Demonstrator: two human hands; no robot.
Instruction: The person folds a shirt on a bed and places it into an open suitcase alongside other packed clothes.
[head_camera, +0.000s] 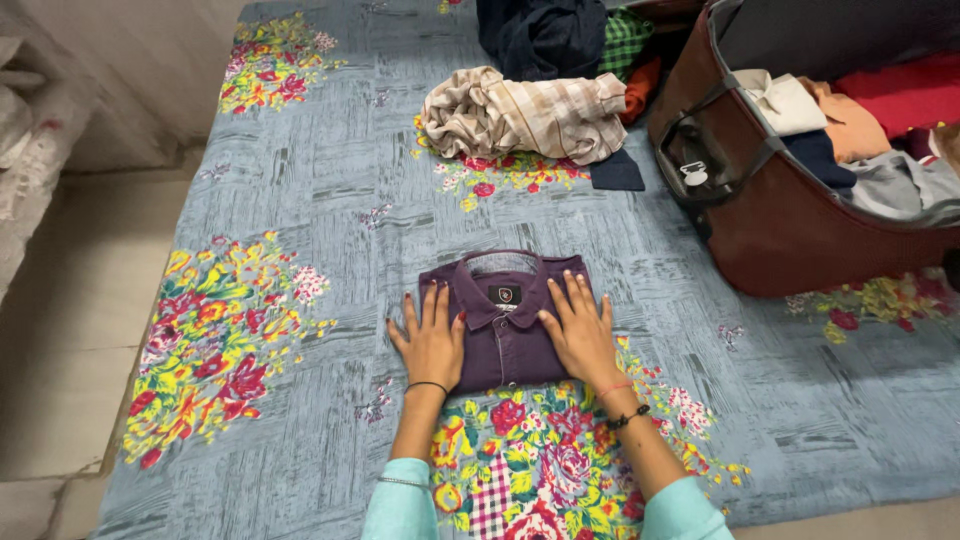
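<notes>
Grip state, both hands: no grasp is formed. Left hand (430, 335) lies flat, palm down, fingers spread, on the left half of the folded purple shirt (503, 335). Right hand (578, 328) lies flat in the same manner on the right half of that shirt, fingers extended toward the far side. Neither hand closes around the fabric; contact is by palm and fingers only.

Position of the folded purple shirt: it rests on the bed (330, 190), near the middle of the scene and close to the near edge, collar facing the far side. A small dark label shows inside the collar. The bed carries a grey-blue sheet with floral print.

Wrist detail: a thin dark band sits on the left wrist; a dark beaded band and a red thread sit on the right wrist. Both sleeves are pale turquoise.

Surrounding items: a crumpled beige checked garment (525, 115) lies on the bed, far from the hands and well apart from them. Beyond it lies a pile of dark, green and orange clothing (570, 40); individual pieces cannot be told apart with certainty. An open maroon suitcase (790, 225) stands at the far right, with folded clothes inside. Pale floor (60, 330) runs along the left.
</notes>
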